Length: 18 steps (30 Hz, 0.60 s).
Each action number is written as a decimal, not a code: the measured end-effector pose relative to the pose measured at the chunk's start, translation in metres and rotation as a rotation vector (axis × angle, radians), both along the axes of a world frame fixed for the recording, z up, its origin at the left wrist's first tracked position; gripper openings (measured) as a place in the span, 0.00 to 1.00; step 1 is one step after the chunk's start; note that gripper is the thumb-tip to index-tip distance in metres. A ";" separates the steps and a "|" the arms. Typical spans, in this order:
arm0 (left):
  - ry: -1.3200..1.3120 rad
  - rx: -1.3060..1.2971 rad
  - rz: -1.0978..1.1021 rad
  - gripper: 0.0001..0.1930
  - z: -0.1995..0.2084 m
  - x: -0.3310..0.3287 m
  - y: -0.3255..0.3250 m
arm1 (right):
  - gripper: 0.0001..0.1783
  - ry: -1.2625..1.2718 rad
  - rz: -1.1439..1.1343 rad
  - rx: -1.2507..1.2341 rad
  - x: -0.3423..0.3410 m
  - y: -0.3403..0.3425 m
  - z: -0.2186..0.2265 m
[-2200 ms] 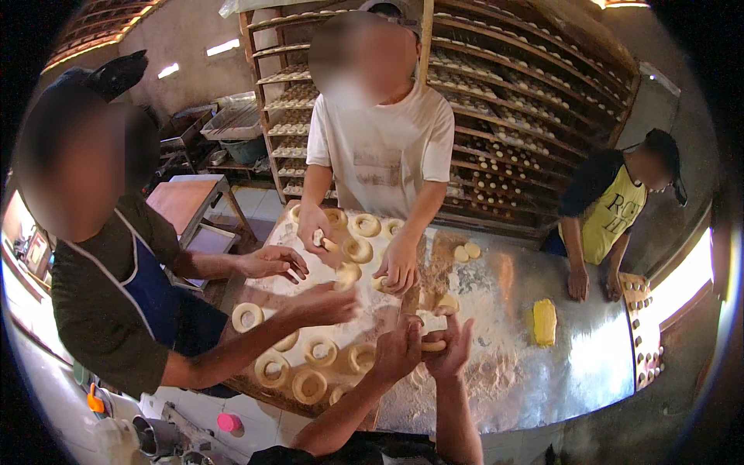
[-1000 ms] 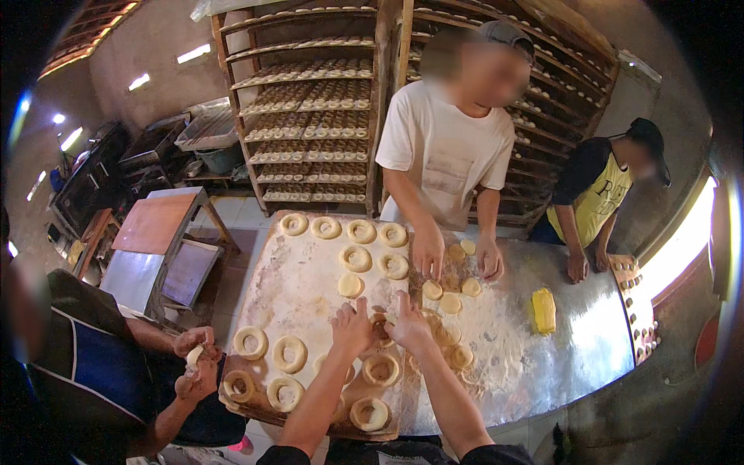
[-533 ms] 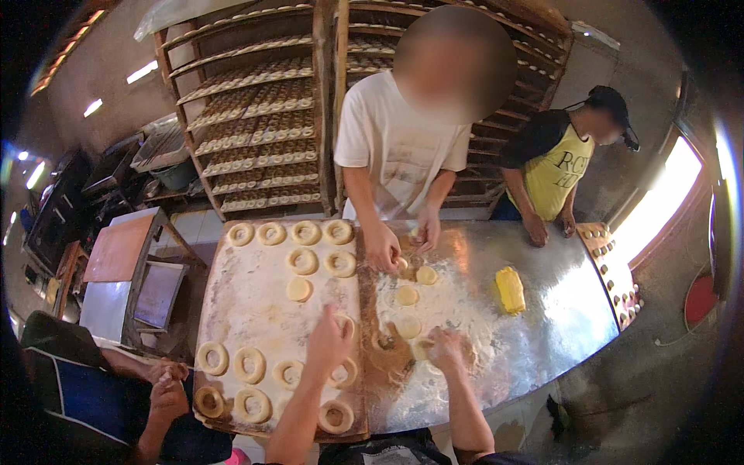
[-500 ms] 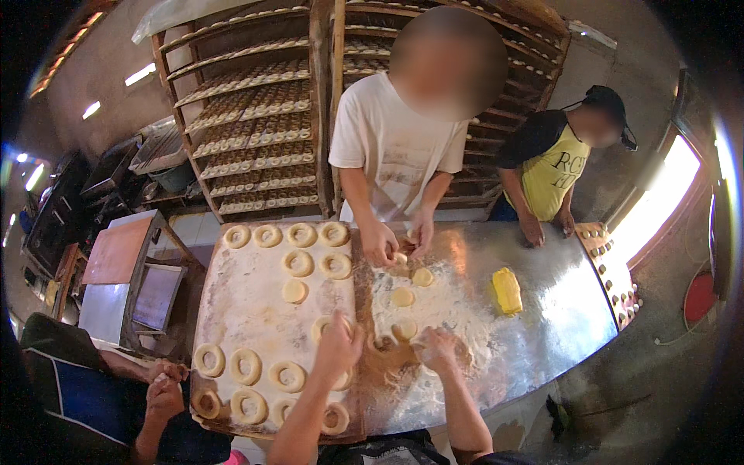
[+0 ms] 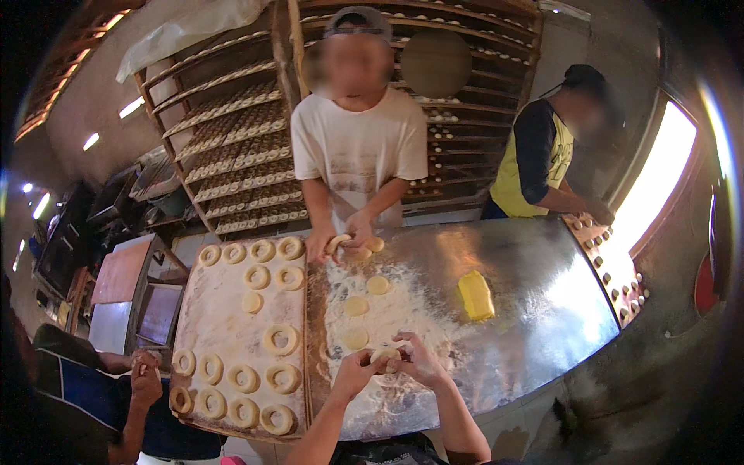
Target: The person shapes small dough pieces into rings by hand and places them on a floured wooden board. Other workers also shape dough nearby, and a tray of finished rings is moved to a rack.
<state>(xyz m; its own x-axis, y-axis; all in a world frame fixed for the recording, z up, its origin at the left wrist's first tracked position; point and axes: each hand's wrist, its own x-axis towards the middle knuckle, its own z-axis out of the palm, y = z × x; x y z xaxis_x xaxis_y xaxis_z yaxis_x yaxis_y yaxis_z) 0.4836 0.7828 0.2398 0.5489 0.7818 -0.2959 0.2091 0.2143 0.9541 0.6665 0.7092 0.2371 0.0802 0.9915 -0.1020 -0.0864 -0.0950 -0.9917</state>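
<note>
Above a floured worktop (image 5: 518, 267), lower centre of the frame, we are pinching a dough piece (image 5: 385, 356) between the fingers (image 5: 407, 339) of our left hand (image 5: 355, 372) and right hand (image 5: 422, 366), possibly risking a tear by pulling unevenly.

We record both hands in front of our dark-clad torso (image 5: 391, 451), close together and closed in a two-handed pinch. Left hand (image 5: 355, 373): fingers curled, directed inward toward the right one. Right hand (image 5: 419, 363): fingers bent toward the left, one uppermost finger extended above the rest. Our left forearm (image 5: 323, 425) enters from below-left of the hands, our right forearm (image 5: 463, 422) from below-right; both bare, slanting inward, wrists apart. We cannot tell whether opposing fingertips touch.
</note>
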 end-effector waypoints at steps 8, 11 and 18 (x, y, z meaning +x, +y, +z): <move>0.201 0.308 -0.025 0.17 0.067 0.038 -0.040 | 0.37 -0.357 0.018 -0.059 0.031 -0.018 0.008; 0.301 0.357 -0.085 0.15 0.072 0.055 -0.054 | 0.45 -0.926 -0.349 0.211 0.019 -0.014 -0.004; 0.155 0.736 0.078 0.21 0.040 0.073 -0.075 | 0.28 0.410 0.243 0.117 0.045 -0.035 -0.018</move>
